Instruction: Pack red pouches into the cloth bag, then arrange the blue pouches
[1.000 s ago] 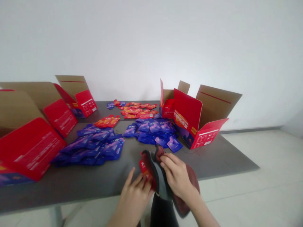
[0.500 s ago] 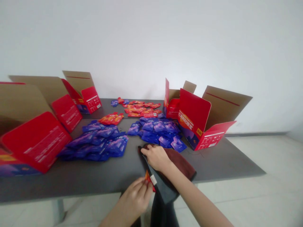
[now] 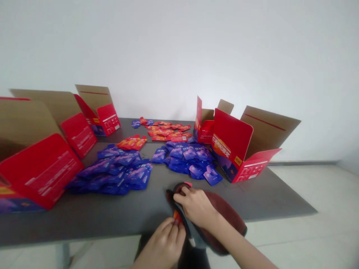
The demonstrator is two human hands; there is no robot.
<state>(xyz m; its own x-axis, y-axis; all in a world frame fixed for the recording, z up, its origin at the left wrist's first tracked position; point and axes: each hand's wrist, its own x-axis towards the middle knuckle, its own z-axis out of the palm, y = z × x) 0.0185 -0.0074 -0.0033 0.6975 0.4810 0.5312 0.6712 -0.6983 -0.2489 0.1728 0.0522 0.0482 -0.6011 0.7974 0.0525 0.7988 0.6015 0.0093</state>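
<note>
A dark brown cloth with a black edge [image 3: 224, 209] lies over the table's front edge. My right hand [image 3: 195, 207] pinches its folded upper part. Just left of it, my left hand [image 3: 165, 243] has its fingers closed on a small red-orange packet [image 3: 176, 215], mostly hidden by the fingers and against the cloth's edge. A bit of red shows behind the cloth near my right fingers. Beyond my hands are two piles of blue-purple packets, one at left [image 3: 112, 173] and one at centre right [image 3: 190, 157].
Open red cartons stand at the left [image 3: 42, 168], back left [image 3: 108, 119], right [image 3: 231, 145] and back right [image 3: 206, 130] of the grey table [image 3: 157, 201]. Red-orange packets [image 3: 168, 132] lie farther back, and a small heap of them [image 3: 131, 142] touches the left blue pile.
My right hand has shifted slightly right and nearer, and the cloth has folded and moved with it. My left hand has moved slightly right and down, still on the packet.
</note>
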